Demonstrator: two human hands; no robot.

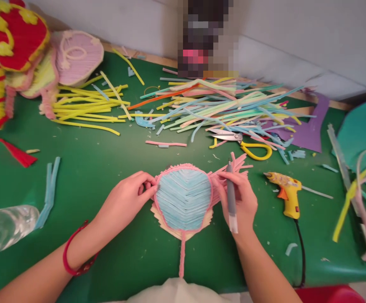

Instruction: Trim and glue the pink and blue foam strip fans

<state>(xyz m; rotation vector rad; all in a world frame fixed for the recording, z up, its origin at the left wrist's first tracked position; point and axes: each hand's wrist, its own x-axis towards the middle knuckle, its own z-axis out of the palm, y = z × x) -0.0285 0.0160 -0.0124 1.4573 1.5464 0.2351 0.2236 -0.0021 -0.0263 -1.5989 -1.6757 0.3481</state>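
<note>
A small hand fan (184, 198) made of pipe cleaners lies on the green table, its handle pointing toward me. Its face is light blue in a herringbone pattern with a pink rim. Cream strips (165, 223) show from under its lower edge. My left hand (135, 191) pinches the fan's left edge between thumb and fingers. In my right hand (242, 200) is a grey pen (231, 191), held between the fingers with its tip pointing away from me. That hand's fingertips are at the fan's right rim, where pink pipe cleaners (238, 163) stick out underneath.
Yellow-handled scissors (255, 150) lie before a heap of coloured pipe cleaners (214, 107). A yellow glue gun (285, 191) with a cord rests to the right. A clear bottle (8, 229) and bent blue stems (48, 193) are left; finished fans (78, 59) stand back left.
</note>
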